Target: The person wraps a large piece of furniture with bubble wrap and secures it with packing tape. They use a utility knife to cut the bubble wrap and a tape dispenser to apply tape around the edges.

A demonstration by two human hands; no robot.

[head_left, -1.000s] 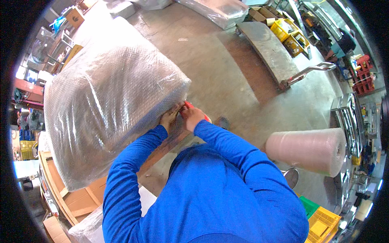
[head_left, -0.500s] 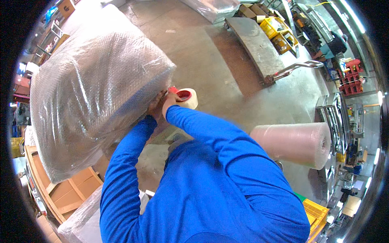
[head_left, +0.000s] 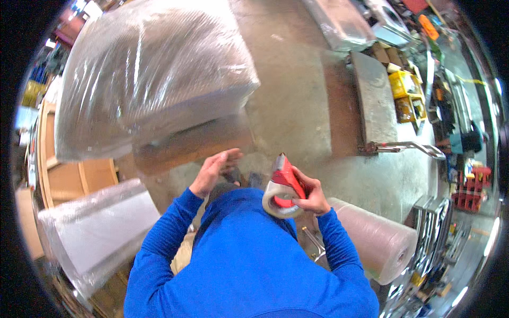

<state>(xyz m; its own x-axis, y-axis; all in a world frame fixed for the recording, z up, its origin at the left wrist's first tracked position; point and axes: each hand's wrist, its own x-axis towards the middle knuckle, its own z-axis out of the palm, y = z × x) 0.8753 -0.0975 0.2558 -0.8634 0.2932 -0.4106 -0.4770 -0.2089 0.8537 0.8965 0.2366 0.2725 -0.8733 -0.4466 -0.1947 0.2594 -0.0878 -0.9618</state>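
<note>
My right hand (head_left: 314, 194) grips a red tape gun (head_left: 289, 177) by its side. A wide roll of pale packing tape (head_left: 271, 202) sits on it, and its cutter end points up and away from me. My left hand (head_left: 216, 170) is empty, fingers stretched out and slightly blurred, in front of my body and apart from the tape gun. Beyond both hands stands a large bulky object in bubble wrap (head_left: 159, 69). Its wrapping is shiny and creased, and what is inside cannot be made out. Neither hand touches it.
A big bubble wrap roll (head_left: 366, 236) lies at my right. At my left are a wrapped flat white piece (head_left: 108, 225) and a wood-framed brown panel (head_left: 69, 183). A platform trolley (head_left: 374, 90) stands far right by yellow crates (head_left: 405, 85); another person (head_left: 469, 140) is beyond.
Both hands have come away from the wrapped object's corner and drawn back toward me, separating. The tape gun came along in my right hand. The view has shifted, too.
</note>
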